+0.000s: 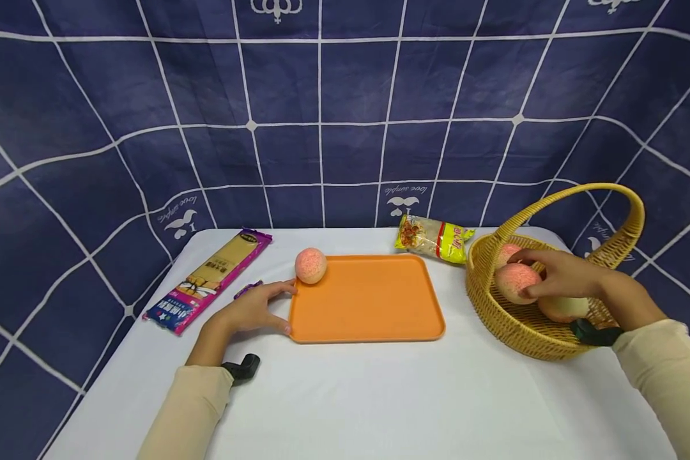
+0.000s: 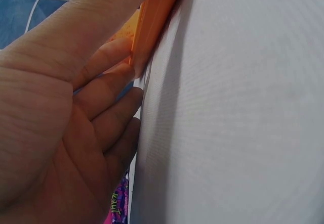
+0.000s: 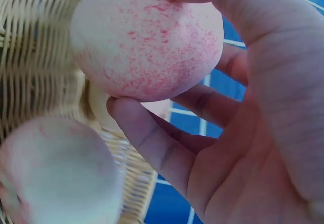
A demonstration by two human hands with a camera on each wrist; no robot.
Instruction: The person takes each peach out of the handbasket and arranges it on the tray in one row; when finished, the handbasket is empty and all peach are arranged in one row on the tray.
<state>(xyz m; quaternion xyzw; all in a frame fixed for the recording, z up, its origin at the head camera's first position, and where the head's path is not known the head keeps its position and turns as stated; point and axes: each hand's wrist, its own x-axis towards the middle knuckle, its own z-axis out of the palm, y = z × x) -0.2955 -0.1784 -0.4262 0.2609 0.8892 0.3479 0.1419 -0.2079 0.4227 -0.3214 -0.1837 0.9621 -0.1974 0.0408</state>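
Note:
In the head view, my right hand reaches into the yellow wicker basket and grips a pink-speckled peach. The right wrist view shows thumb and fingers around that peach, with another peach lower left. A pale peach lies under the hand, and one more peach sits behind the held one, partly hidden. My left hand is at the left edge of the orange tray, its relaxed fingertips right at the rim. On the tray's far left corner sits a peach.
A long purple noodle packet lies at the left, with a small purple wrapped item beside my left hand. Behind the tray's right corner is a yellow-and-clear food bag. The basket's tall handle arches over the right side.

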